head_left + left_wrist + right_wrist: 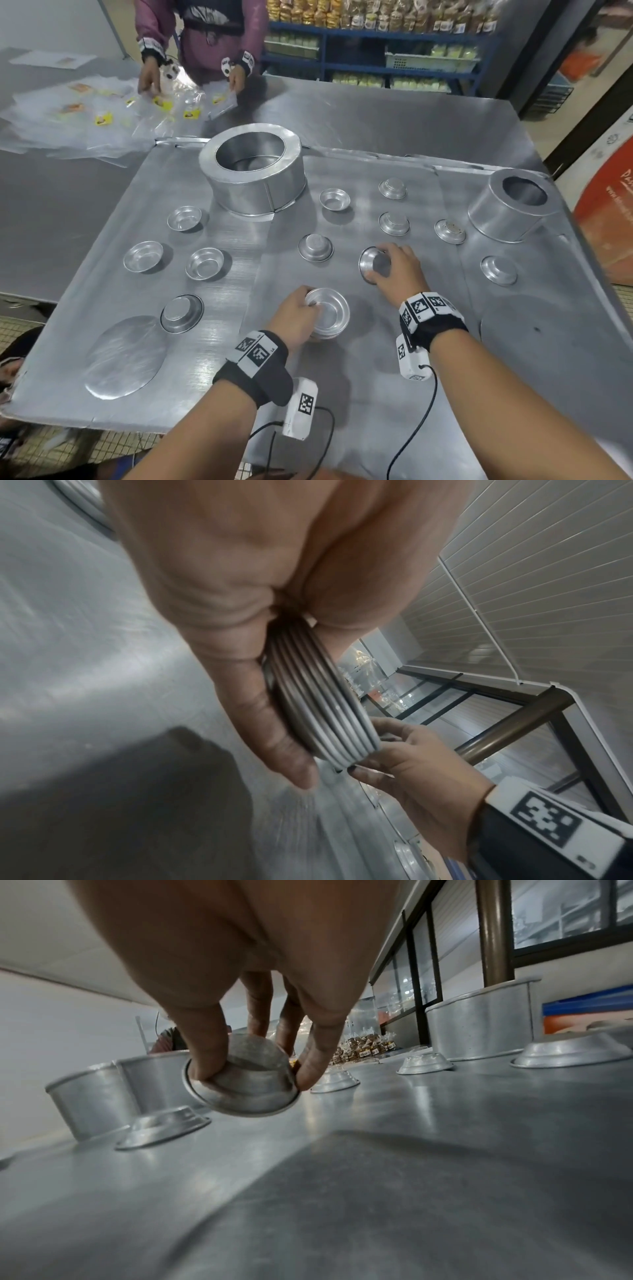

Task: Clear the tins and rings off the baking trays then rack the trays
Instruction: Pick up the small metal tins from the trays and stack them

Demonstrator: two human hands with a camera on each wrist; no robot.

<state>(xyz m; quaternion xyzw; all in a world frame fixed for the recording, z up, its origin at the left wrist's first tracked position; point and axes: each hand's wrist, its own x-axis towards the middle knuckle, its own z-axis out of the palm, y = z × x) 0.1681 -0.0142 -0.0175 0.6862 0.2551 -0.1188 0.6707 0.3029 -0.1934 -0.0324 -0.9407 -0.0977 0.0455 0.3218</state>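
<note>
Flat metal baking trays (219, 346) cover the table, dotted with several small round tins, some upright, some upside down. My left hand (297, 317) grips a nested stack of small tins (327, 313), whose rims (325, 710) show edge-on in the left wrist view. My right hand (394, 265) pinches one small tin (375, 263) between thumb and fingers, tilted on its side just above the tray (377, 1177); the same tin (245, 1080) fills the right wrist view. A large ring (253, 168) stands at the back centre, a smaller ring (510, 209) at the back right.
A flat round metal disc (125, 356) lies at the front left of the trays. Another person (202, 37) handles clear plastic bags (96, 113) on the table's far left. Shelves of packaged goods (376, 44) stand behind. An upside-down tin (498, 270) sits right of my right hand.
</note>
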